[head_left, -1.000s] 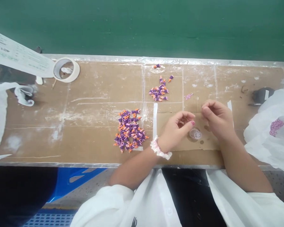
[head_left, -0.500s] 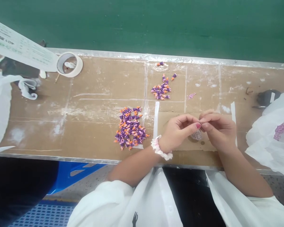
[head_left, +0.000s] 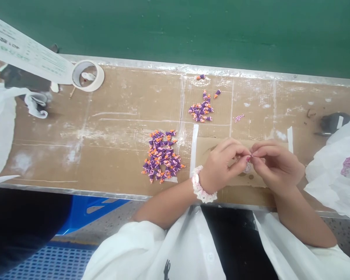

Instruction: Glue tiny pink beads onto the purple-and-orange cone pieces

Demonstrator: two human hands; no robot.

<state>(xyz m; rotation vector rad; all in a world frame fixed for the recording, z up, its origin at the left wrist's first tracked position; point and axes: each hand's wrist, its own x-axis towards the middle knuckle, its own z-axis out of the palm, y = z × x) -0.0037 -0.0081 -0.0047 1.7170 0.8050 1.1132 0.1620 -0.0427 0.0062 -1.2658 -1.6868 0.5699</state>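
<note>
My left hand (head_left: 226, 165), with a white and pink scrunchie (head_left: 200, 184) at its wrist, pinches something tiny between thumb and forefinger. Its fingertips meet those of my right hand (head_left: 277, 163), also pinched, at the same spot. What lies between them is too small to make out. Just below the fingertips a small clear, shiny thing (head_left: 247, 168) shows, partly hidden by the left thumb. Under both hands lies a brown card (head_left: 205, 149) held with white tape strips. Beyond the hands is a little cluster of pink and white beads (head_left: 239, 118).
Many small purple and orange figurines (head_left: 161, 155) lie left of my hands, with a smaller group (head_left: 201, 111) further back. A tape roll (head_left: 88, 76) and a printed paper strip (head_left: 29, 52) are at far left. White sheeting (head_left: 332, 167) with pink pieces (head_left: 349, 165) is at right.
Both hands have shifted slightly to the right and down, their fingertips still together. The view has moved a little; the figurines and beads look the same.
</note>
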